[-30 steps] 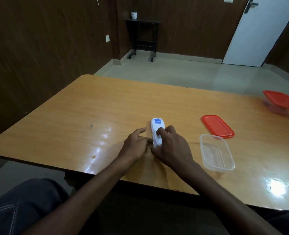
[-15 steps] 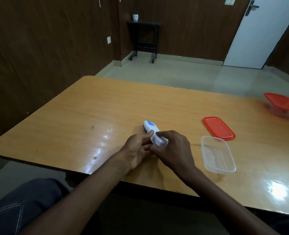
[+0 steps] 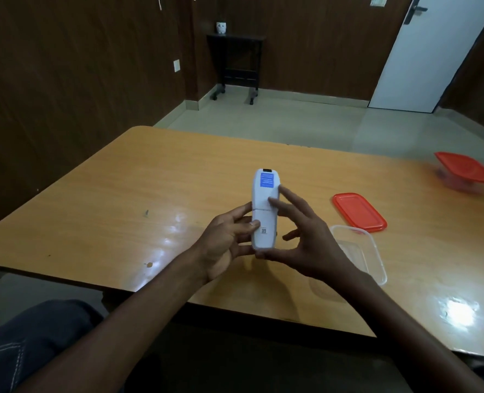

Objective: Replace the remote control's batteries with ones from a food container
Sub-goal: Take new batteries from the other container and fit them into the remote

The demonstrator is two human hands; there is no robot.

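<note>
White and held back-up above the table, the remote control stands between both hands with its blue label at the far end and its battery cover in place. The left hand grips its lower left edge, thumb curled onto the back beside a small printed code. The right hand pinches it from the other side: the thumb lies under the near end and the forefinger presses on the back near the cover seam, the remaining fingers spread loosely. Just right of the hands a clear food container sits open on the table, its red lid lying flat beyond it. A second container with a red lid stands near the far right edge.
</note>
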